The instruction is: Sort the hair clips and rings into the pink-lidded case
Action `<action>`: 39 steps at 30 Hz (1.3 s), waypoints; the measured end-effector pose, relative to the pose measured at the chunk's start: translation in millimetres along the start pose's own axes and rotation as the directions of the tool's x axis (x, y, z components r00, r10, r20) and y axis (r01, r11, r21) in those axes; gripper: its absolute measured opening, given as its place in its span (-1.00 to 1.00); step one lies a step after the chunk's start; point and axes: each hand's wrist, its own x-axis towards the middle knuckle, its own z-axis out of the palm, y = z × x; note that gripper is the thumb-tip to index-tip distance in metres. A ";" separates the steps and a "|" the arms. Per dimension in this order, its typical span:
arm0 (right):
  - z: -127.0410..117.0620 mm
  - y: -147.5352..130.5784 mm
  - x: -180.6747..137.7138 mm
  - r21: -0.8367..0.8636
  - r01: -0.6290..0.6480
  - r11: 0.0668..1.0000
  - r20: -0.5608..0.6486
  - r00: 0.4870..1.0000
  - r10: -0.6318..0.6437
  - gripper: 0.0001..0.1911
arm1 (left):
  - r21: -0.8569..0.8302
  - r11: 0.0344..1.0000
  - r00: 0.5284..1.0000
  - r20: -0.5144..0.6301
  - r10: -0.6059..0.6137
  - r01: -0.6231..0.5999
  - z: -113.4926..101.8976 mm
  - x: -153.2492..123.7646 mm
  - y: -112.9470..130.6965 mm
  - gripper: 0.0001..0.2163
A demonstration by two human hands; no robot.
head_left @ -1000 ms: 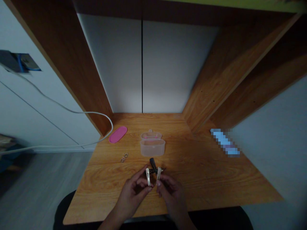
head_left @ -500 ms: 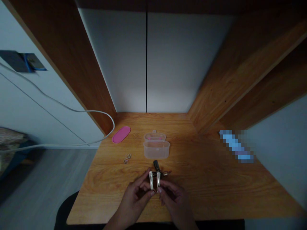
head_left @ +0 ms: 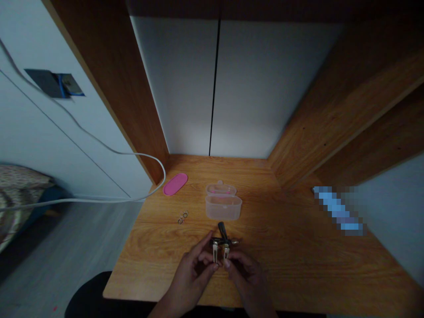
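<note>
My left hand (head_left: 194, 274) pinches a pale snap hair clip (head_left: 215, 253) upright near the desk's front edge. My right hand (head_left: 245, 276) pinches a second pale hair clip (head_left: 226, 252) right beside the first, the two almost touching. Just beyond the fingertips lies a small heap of dark hair clips (head_left: 223, 236) on the wooden desk (head_left: 298, 256). Behind that heap stands a clear plastic box (head_left: 223, 207) with its lid hinged open toward the back.
A pink oval lid (head_left: 175, 183) lies at the back left of the desk. Small hair rings (head_left: 183, 216) sit left of the box. A white cable (head_left: 99, 150) hangs along the left wall. A blurred blue object (head_left: 338, 210) lies at the right.
The two pale clips have been brought closer together and lowered a little. The view has shifted so the desk appears further right.
</note>
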 end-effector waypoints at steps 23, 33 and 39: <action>3.3 -1.5 -6.1 -0.166 0.111 0.980 -0.048 0.992 -0.121 -0.90 | 0.211 0.962 0.985 0.043 0.170 -0.175 -4.0 9.2 16.1 -0.86; 6.0 3.9 -17.0 -0.146 0.206 0.968 -0.079 0.972 -0.219 -0.78 | 0.349 0.927 0.990 0.014 0.139 -0.135 -1.4 1.8 10.5 -0.86; -3.6 -4.8 -10.4 -0.209 0.228 0.951 0.014 0.973 -0.230 -0.89 | 0.397 0.885 0.970 0.121 0.213 -0.244 1.1 0.4 15.3 -0.87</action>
